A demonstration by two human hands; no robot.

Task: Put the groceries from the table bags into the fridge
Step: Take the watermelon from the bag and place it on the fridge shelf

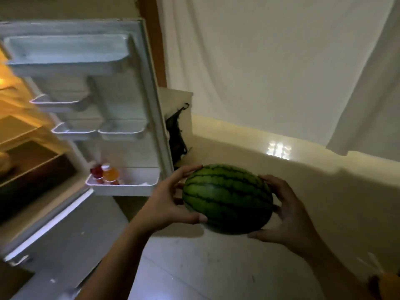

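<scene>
Dim room, fridge door [91, 87] open | left hand [166, 204] and right hand [290, 213] clasp watermelon [227, 198] mid-air beside door | two bottles [105, 174] in lowest rack, labels unreadable | interior blurred

Curtain [270, 61]: pale fabric hanging in soft folds across the upper right, its lower right edge ending above the ledge.
Ledge [303, 169]: cream, glossy, running along below the curtain, with a bright patch of reflected light [279, 150] on it.
Floor [194, 267]: pale tiles with faint joints and a few dark specks, in dim light.
Dark object [177, 135]: black, ragged in outline, wedged against a cream block in the corner; too dim to identify.
Door frame [151, 40]: brown-orange vertical strip beside the curtain's left edge.
Orange object [387, 282]: partly cut off at the lower right corner, blurred.
</scene>
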